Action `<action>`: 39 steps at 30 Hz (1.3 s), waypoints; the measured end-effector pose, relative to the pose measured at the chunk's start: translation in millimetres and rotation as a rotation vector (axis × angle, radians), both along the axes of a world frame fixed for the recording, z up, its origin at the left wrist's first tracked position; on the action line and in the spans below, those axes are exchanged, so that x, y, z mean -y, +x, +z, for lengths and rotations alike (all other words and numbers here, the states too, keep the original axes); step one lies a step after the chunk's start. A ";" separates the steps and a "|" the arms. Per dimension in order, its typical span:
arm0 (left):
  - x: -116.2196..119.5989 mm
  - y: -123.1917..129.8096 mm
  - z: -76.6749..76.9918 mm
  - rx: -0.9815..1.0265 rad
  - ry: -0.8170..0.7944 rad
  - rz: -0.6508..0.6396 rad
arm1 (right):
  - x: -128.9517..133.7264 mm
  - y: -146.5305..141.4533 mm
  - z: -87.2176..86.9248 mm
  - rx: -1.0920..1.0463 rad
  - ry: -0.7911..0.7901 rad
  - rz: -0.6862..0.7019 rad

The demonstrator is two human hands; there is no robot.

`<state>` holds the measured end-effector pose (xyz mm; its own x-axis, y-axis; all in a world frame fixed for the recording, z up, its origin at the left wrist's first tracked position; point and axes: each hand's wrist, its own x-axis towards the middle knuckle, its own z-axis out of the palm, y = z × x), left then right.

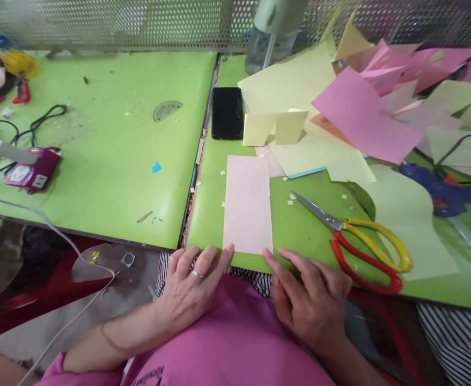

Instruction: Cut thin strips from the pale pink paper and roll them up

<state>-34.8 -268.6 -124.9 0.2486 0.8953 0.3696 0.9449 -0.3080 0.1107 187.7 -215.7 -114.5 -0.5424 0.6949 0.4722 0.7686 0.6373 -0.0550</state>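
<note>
A pale pink paper rectangle (248,203) lies flat on the green table at its front edge. My left hand (195,276), with a ring on one finger, rests at the table edge, its index fingertip on the paper's lower left corner. At the lower right corner, the index fingertip of my right hand (306,289) touches the paper. Both hands have their fingers stretched out and hold nothing. Scissors (340,225) with one red and one yellow handle lie to the right of the paper, blades partly crossed.
A black phone (227,113) lies behind the paper. Yellow sheets (295,86) and pink sheets (366,115) pile up at the back right, near a water bottle (273,37). A blue glue gun (440,187) is at right. Leftward lie a protractor (168,110) and a purple power strip (34,169).
</note>
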 end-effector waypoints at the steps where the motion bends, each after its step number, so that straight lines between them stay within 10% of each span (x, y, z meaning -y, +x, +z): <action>1: 1.2 -3.0 0.5 0.004 -0.001 0.006 | -0.5 1.9 -1.5 -0.009 -0.005 0.004; 39: -25.3 6.0 5.6 0.150 0.269 -0.246 | -1.7 6.5 -2.7 -0.146 0.101 0.161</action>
<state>-28.7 -243.3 -119.3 0.3695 0.6819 0.6313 0.8186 -0.5603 0.1261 194.2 -214.0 -117.2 -0.5631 0.5504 0.6164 0.6453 0.7588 -0.0881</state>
